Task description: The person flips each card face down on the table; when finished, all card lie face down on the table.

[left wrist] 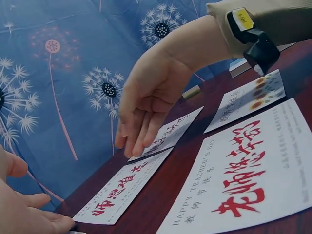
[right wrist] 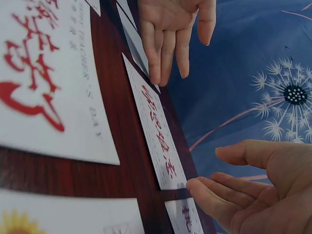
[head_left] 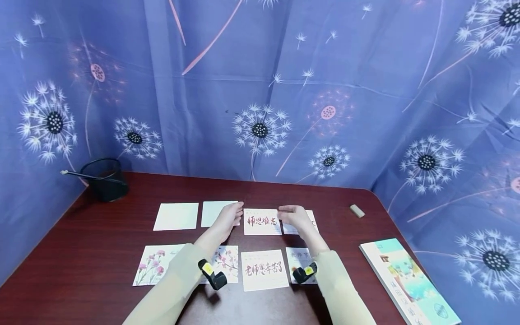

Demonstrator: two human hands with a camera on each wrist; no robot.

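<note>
On the wood-grained bench, flat, rectangular near cards, floral or lettered, line 6 o'clock. At 12, in a far row, a red-lettered card lies between left hand and right hand, both grips released, fingers extended. Both rows appear laid; perhaps only straightening remains. At 10: a round black bucket.

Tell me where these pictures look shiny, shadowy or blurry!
Head view: pale shine on the table, dark shadow beside the left sleeve; right wrist view: the nearest red-lettered card looks slightly soft; left wrist view: that card reads clearer, though everything tilts.
</note>
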